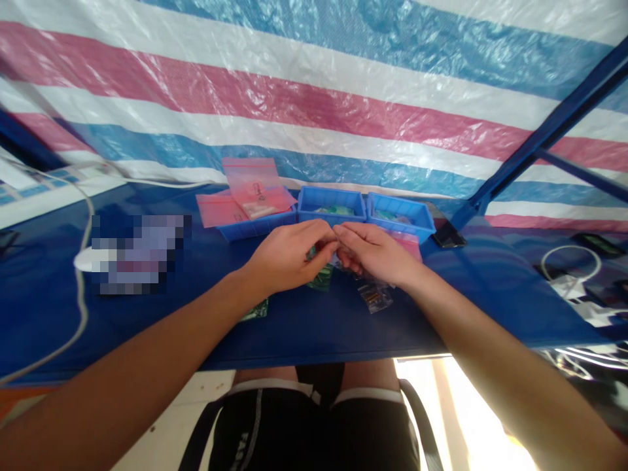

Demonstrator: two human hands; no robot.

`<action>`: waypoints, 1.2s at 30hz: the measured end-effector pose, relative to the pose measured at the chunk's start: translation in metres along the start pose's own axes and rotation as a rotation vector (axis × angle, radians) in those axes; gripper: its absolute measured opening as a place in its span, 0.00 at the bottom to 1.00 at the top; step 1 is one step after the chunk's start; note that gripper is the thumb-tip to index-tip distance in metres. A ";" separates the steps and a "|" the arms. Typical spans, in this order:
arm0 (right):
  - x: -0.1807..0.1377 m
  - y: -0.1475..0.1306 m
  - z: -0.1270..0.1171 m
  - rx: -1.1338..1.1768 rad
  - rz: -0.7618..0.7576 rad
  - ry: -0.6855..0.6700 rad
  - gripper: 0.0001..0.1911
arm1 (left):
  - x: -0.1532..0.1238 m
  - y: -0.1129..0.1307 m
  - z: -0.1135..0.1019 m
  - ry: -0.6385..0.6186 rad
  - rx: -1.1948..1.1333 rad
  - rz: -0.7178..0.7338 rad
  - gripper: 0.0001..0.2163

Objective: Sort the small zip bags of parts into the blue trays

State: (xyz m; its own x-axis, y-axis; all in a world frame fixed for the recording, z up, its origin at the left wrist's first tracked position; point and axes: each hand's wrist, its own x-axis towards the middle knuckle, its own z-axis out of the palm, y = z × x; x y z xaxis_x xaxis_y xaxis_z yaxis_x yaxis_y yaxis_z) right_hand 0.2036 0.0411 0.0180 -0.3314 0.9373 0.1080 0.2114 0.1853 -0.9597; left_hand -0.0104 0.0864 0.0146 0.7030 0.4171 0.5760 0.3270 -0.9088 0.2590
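Observation:
My left hand and my right hand meet over the blue table, fingertips pinched together. What they pinch is mostly hidden; a bit of clear plastic shows by the right fingers. Just below the left fingers is a small green packet. Another green packet lies partly behind my left forearm. Below my right hand rests a small clear bag with brownish pieces inside. A pink bag sticks out beyond the right hand.
Behind my hands stand a left blue bin topped with pink zip bags, a middle bin and a right bin, both holding small packets. A dark phone lies right of them. A white cable crosses the left side.

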 end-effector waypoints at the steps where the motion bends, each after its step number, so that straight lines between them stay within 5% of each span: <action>1: 0.001 -0.001 0.000 0.016 -0.006 0.035 0.29 | 0.001 -0.001 0.002 0.048 -0.028 -0.027 0.09; 13: 0.013 0.008 -0.007 0.108 -0.135 0.263 0.27 | 0.009 -0.006 0.011 0.180 -0.142 -0.126 0.10; 17: 0.017 0.010 -0.011 0.332 -0.027 0.266 0.28 | 0.010 -0.007 0.009 0.237 -0.072 -0.073 0.32; 23: 0.016 0.008 -0.010 0.576 0.078 0.168 0.29 | 0.011 -0.007 0.006 0.297 0.002 0.071 0.09; 36: 0.017 0.007 -0.009 0.356 -0.034 0.243 0.25 | 0.007 -0.007 0.009 0.345 -0.066 -0.086 0.10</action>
State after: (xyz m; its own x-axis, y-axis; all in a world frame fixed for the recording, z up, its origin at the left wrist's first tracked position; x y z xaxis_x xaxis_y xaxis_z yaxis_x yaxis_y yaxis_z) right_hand 0.2076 0.0605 0.0152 -0.0977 0.9826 0.1577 -0.1402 0.1433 -0.9797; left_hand -0.0018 0.0959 0.0096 0.4162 0.4757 0.7749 0.3260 -0.8736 0.3612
